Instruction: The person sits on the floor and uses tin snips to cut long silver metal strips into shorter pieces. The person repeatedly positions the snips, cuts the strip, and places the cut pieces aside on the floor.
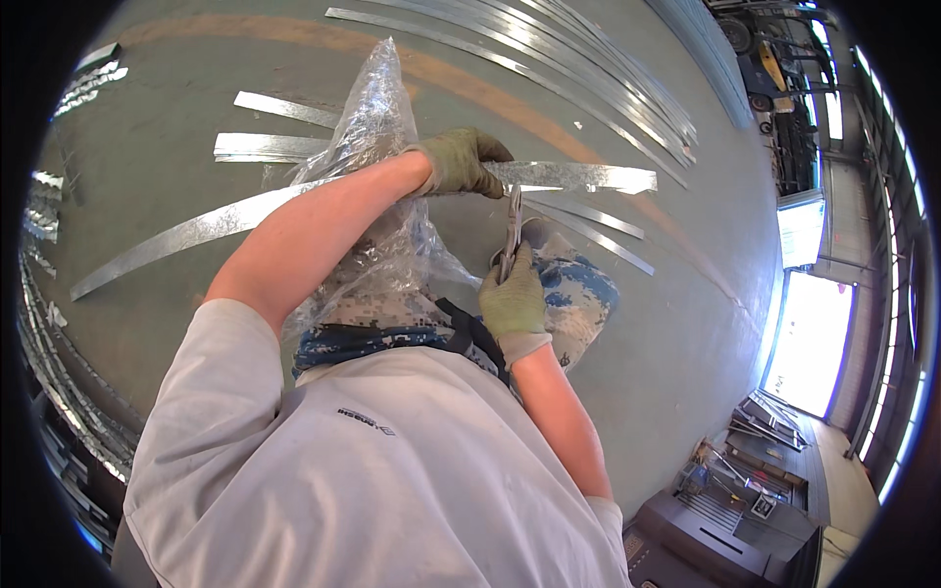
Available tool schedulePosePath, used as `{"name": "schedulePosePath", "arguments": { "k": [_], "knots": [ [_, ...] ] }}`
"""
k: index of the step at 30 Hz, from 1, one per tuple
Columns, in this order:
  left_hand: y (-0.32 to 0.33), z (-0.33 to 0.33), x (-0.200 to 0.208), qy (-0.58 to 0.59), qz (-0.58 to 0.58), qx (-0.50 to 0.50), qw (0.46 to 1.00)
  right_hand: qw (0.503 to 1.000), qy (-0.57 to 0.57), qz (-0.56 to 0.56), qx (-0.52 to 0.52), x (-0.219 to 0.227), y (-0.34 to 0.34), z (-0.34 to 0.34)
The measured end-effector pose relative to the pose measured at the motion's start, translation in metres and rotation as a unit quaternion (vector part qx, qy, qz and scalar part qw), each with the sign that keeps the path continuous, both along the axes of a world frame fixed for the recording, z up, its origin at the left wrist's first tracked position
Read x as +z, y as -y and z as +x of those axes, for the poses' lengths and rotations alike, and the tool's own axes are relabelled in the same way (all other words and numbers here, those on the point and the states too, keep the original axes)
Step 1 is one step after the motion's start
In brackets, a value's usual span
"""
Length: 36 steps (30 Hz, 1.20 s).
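Note:
A long shiny metal strip runs from left to right across my lap. My left hand, in a greenish work glove, grips this strip from above. Below it, my right hand, gloved alike, is closed around the handles of metal snips. Their jaws point up and meet the strip's lower edge just right of my left hand; whether they have cut into it I cannot tell. Crumpled clear plastic film drapes over my leg, partly hidden by my left forearm.
Shorter metal strips lie on the floor left of the film, others right of the snips. Long strips are spread at the far side. A forklift stands far right, a dark machine lower right. Metal pieces line the left.

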<state>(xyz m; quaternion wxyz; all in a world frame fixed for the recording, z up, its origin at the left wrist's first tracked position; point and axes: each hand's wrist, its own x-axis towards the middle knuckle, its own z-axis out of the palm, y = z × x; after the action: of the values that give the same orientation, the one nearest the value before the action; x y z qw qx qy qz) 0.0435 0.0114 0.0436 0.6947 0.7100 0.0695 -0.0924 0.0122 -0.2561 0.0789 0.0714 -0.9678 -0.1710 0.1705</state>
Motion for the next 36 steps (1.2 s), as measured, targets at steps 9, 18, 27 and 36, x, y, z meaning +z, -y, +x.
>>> {"name": "schedulePosePath", "arguments": {
  "k": [9,18,27,36],
  "knots": [
    [0.012,0.034,-0.045,0.010,0.070,0.020,0.997,0.991,0.025,-0.127,-0.013,-0.009,-0.020,0.011],
    [0.016,0.028,-0.024,-0.004,0.074,0.029,0.997,0.988,0.007,-0.150,-0.031,0.004,-0.020,0.014],
    [0.008,0.020,-0.017,-0.024,0.086,0.012,0.996,0.998,0.043,-0.044,-0.022,-0.017,-0.002,0.013],
    [-0.012,-0.010,0.050,-0.055,0.098,-0.009,0.994,0.995,0.102,0.005,0.014,0.008,0.000,0.007]
  ]
}}
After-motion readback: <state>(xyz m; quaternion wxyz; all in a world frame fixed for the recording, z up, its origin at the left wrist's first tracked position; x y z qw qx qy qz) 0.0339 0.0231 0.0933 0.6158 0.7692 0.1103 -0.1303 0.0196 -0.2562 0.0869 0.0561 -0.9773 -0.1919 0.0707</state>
